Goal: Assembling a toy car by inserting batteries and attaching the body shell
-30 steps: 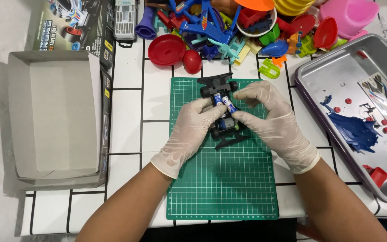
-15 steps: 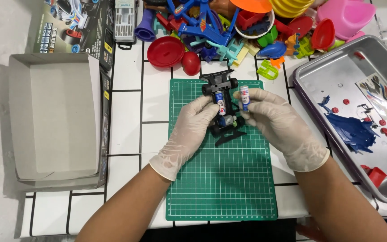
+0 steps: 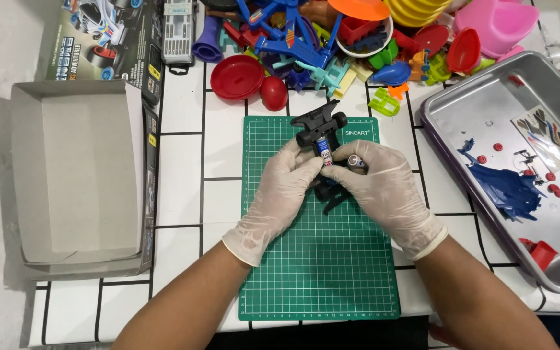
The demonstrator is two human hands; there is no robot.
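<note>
Both my hands wear white gloves over a green cutting mat (image 3: 319, 272). A black toy car chassis (image 3: 319, 127) with black wheels stands upright on the mat, and my left hand (image 3: 283, 191) grips it from the left side. A small battery with a blue label (image 3: 325, 151) sits in the chassis. My right hand (image 3: 384, 188) holds a second small battery (image 3: 356, 161) beside the chassis, its metal end showing between the fingers.
An open grey cardboard box (image 3: 79, 175) lies at the left. A metal tray (image 3: 461, 97) with a blue car shell (image 3: 507, 188), small red parts and a sticker sheet stands at the right. A pile of colourful plastic toys (image 3: 332, 39) fills the back.
The chassis has been tilted more upright and shifted slightly left. My right hand has drawn the second battery a little away from the chassis side.
</note>
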